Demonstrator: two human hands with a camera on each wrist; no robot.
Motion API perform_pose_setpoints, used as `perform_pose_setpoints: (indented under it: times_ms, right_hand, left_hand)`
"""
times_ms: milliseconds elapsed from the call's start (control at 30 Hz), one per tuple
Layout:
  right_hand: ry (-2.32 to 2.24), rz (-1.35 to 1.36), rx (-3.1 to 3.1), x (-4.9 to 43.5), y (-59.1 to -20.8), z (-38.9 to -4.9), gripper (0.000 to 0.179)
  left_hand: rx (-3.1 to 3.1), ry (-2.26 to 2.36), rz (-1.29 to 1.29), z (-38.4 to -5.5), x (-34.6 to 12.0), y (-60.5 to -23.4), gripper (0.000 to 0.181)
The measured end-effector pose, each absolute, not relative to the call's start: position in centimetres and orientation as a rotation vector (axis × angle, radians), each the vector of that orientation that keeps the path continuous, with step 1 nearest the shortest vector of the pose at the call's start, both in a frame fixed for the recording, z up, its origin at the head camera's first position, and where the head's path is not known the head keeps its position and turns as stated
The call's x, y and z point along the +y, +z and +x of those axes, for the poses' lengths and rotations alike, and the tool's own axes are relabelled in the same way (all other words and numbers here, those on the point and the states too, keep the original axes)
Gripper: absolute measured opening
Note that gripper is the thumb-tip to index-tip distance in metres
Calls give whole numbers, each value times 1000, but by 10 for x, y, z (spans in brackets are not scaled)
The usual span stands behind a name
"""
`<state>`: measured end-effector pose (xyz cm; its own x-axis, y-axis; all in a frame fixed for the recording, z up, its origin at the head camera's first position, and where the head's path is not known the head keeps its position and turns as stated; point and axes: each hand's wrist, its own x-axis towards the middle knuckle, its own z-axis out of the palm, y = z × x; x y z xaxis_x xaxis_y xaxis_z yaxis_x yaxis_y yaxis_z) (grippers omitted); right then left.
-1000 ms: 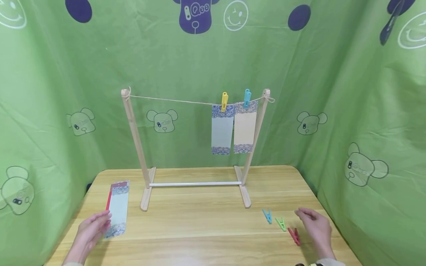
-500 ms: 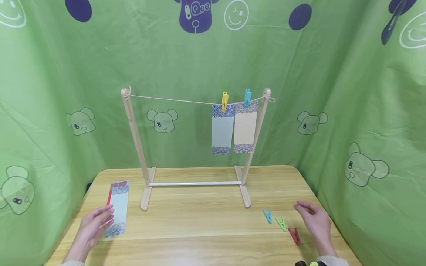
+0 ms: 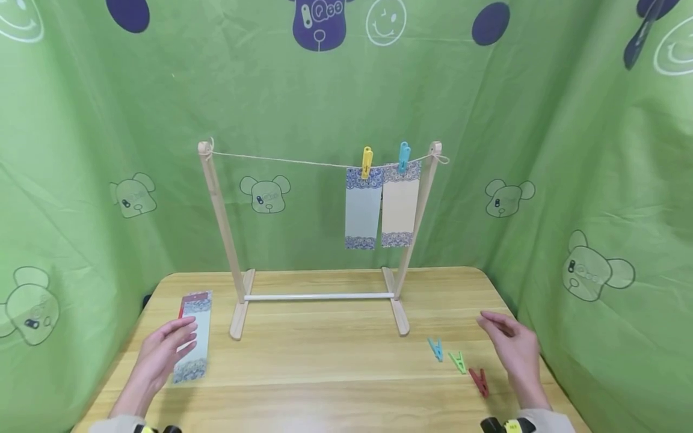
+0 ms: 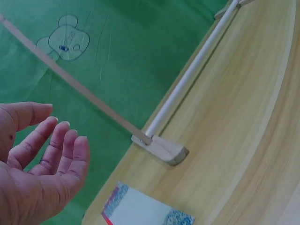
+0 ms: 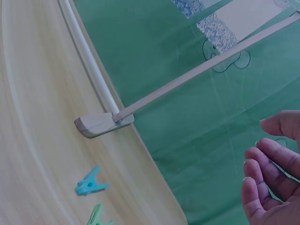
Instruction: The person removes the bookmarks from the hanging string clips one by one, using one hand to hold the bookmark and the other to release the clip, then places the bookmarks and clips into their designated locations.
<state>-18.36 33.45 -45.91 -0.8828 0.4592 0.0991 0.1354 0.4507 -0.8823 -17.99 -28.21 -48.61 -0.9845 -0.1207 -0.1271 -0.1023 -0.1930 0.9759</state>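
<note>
My left hand [image 3: 165,350] hovers over a pale blue card with patterned ends [image 3: 200,331], its fingers loosely bent and holding nothing. A red card edge peeks out under that card on the table's left. My right hand [image 3: 511,349] is raised beside three clothespins, its thumb and fingers bent with nothing between them. The clothespins lie in a slanting row: blue [image 3: 435,349], green [image 3: 458,362] and red [image 3: 479,382]. From the string [image 3: 281,160] hang a light blue card [image 3: 363,210] under a yellow clothespin [image 3: 367,162] and a cream card [image 3: 400,207] under a blue clothespin [image 3: 404,157].
A wooden stand holds the string between its left post [image 3: 222,222] and right post [image 3: 425,192]. A white rod [image 3: 319,296] joins its feet low over the wooden table [image 3: 303,373]. Green printed curtain [image 3: 303,96] encloses the back and sides.
Both hands have lifted a little forward, away from the table's near edge. The left has also shifted right over the card. The cards and clothespins stay in place.
</note>
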Motion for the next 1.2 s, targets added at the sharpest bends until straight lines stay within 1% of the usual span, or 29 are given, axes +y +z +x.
perform_pose_setpoints:
  times_ms: [267, 633, 900, 1200]
  right_hand:
    - [1428, -430, -2382, 329, -445, -184, 50]
    - [1444, -301, -2335, 317, -423, -183, 44]
    - [1439, -205, -2325, 311, -412, -182, 42]
    - [1406, -138, -2325, 308, -402, -183, 40]
  left_hand:
    - [-1995, -2391, 175, -184, -269, -473, 19]
    - [-1980, -2383, 58, -187, -256, -461, 19]
    - [-1993, -2356, -33, -188, -249, -452, 24]
    - [-2001, -2352, -71, -190, -240, -442, 26]
